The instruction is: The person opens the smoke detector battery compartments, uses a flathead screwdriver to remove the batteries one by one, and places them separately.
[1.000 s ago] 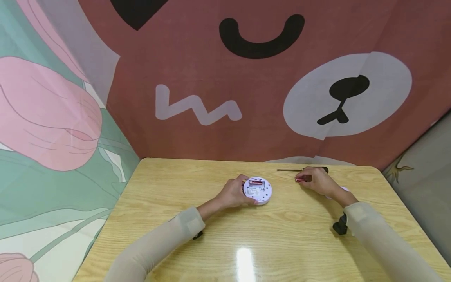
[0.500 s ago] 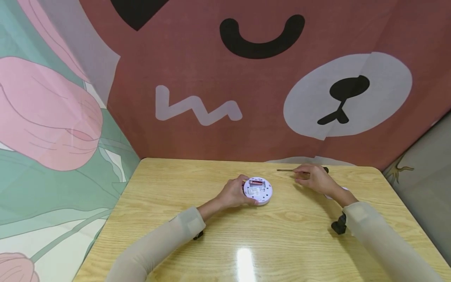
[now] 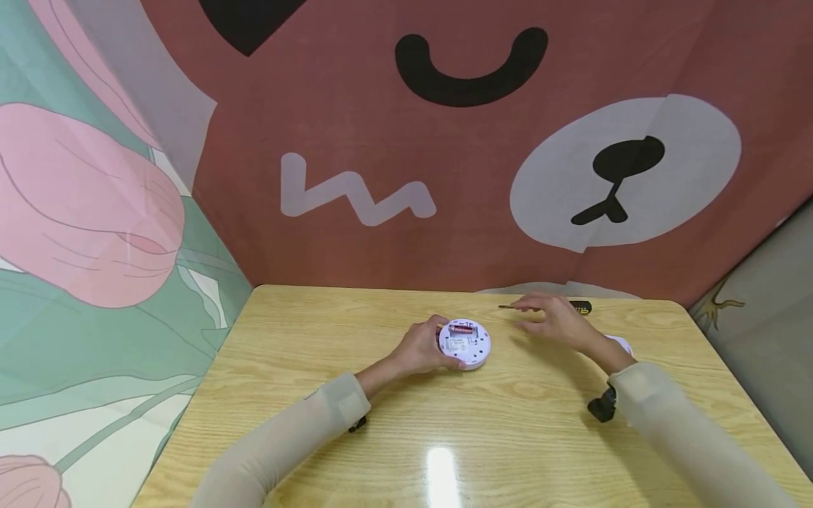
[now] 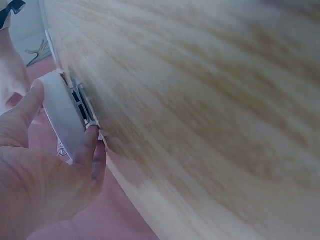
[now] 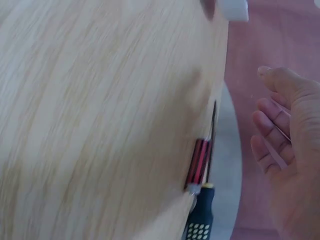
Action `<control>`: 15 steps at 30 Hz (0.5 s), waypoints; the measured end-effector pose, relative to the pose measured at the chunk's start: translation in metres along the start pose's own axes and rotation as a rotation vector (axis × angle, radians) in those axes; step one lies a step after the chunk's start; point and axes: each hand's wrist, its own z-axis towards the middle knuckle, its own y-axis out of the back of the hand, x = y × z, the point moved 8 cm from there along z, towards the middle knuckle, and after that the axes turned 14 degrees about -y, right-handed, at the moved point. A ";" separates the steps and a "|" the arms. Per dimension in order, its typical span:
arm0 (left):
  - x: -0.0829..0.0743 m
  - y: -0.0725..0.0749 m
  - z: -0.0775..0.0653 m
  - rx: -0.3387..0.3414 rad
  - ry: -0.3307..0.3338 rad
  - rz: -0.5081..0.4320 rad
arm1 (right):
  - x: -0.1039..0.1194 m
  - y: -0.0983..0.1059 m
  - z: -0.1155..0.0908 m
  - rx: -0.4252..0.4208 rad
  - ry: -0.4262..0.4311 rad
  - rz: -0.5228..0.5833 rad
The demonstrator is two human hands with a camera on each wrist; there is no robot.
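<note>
My left hand (image 3: 419,346) grips a round white device (image 3: 473,356) by its left side, thumb at the near rim and fingers on the far side. It looks like a smoke alarm. A red battery (image 3: 461,329) sits in the compartment on its upward face. My right hand (image 3: 552,321) hovers with loosely bent fingers, holding nothing, and overlaps the middle of a screwdriver (image 3: 581,307) in the head view. In the right wrist view, a red-and-black battery (image 5: 197,162) lies alongside the screwdriver's shaft, just above its dark handle (image 5: 200,215). The hand hides that battery from the head camera.
A white piece (image 3: 619,343), partly hidden, lies under my right wrist on the wooden table (image 3: 394,437). Behind the table's back edge hangs a reddish cloth (image 3: 356,247) printed with a bear face. A floral cloth (image 3: 95,317) hangs at the left.
My right hand has set the red battery down by the screwdriver, let go of it and drifted left with its fingers opened. The left hand keeps the white device in the same place.
</note>
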 end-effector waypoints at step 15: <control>0.003 0.000 0.002 0.003 -0.001 0.009 | 0.043 -0.013 0.009 0.046 0.051 0.017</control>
